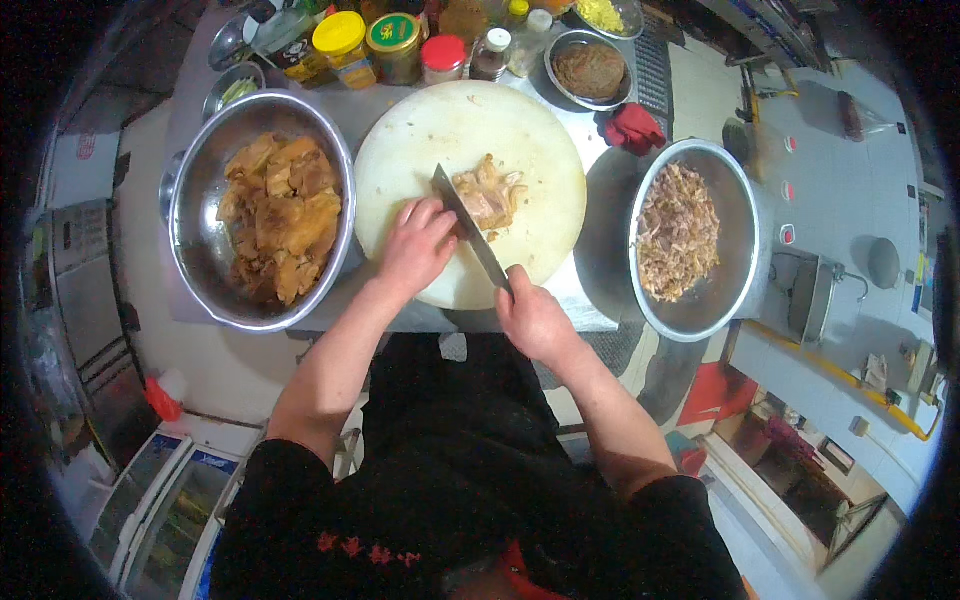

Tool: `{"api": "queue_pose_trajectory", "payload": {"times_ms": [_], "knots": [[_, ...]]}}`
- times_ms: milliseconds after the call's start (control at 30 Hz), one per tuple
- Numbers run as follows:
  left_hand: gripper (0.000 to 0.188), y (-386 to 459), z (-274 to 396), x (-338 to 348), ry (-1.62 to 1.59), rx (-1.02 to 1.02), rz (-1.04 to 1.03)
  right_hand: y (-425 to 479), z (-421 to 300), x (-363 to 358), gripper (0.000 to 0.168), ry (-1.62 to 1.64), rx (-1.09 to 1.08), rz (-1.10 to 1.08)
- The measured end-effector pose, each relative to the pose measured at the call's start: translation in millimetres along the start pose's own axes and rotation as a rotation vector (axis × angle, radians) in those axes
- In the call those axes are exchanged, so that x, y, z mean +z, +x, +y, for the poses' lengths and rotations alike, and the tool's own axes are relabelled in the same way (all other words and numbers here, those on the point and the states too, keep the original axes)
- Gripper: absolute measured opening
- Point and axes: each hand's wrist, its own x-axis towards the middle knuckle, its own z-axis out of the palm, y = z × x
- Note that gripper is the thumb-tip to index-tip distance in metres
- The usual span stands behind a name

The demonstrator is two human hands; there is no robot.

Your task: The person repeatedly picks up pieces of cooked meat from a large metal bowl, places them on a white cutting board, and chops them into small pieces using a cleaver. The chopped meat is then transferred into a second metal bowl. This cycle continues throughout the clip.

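Observation:
My right hand (534, 315) is closed around the handle of a kitchen cleaver (474, 231), whose blade slants up and left across a round, pale cutting board (405, 135). Directly right of the blade lies a piece of light brown cooked meat (489, 196). On the blade's left side, my left hand (420, 244) rests over the board with bent fingers close to the metal; whether anything is under them is hidden. A large steel bowl (196, 247) on the left holds big brown meat pieces (289, 210). Another steel bowl (739, 247) on the right contains finely cut meat (675, 232).
Behind the board stand several jars, including one with a yellow lid (339, 34) and one with a red lid (442, 56), and bottles. A bowl of dark brown food (590, 71) and a crumpled red cloth (634, 129) sit at the back right of the metal table (450, 321).

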Motion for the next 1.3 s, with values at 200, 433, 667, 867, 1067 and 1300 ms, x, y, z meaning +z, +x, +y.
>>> {"api": "queue_pose_trajectory", "payload": {"times_ms": [200, 433, 667, 867, 1067, 1300], "knots": [[0.079, 7.2, 19.5, 12.7, -0.015, -0.142, 0.187, -20.1, 75.8, -10.9, 0.025, 1.090, 0.216, 0.021], [0.088, 58.9, 54.7, 41.5, -0.117, -0.114, 0.158, 0.9, 112.7, -22.7, 0.021, 1.065, 0.290, -0.008], [0.060, 47.0, 66.2, 34.7, -0.058, -0.224, 0.310, 1.9, 30.4, 67.0, 0.019, 0.944, 0.298, -0.092], [0.046, 44.2, 15.3, 9.8, 0.026, 0.157, 0.029, -26.0, 47.8, 66.6, 0.015, 1.186, 0.337, -0.241], [0.085, 28.4, 11.7, -20.7, 0.115, 0.110, -0.068, -66.8, 55.2, -10.8, 0.018, 0.784, 0.359, -0.070], [0.090, 5.5, 17.2, 7.7, 0.052, -0.177, 0.003, -21.3, 2.9, -25.0, 0.023, 0.020, 0.045, 0.116]]}}
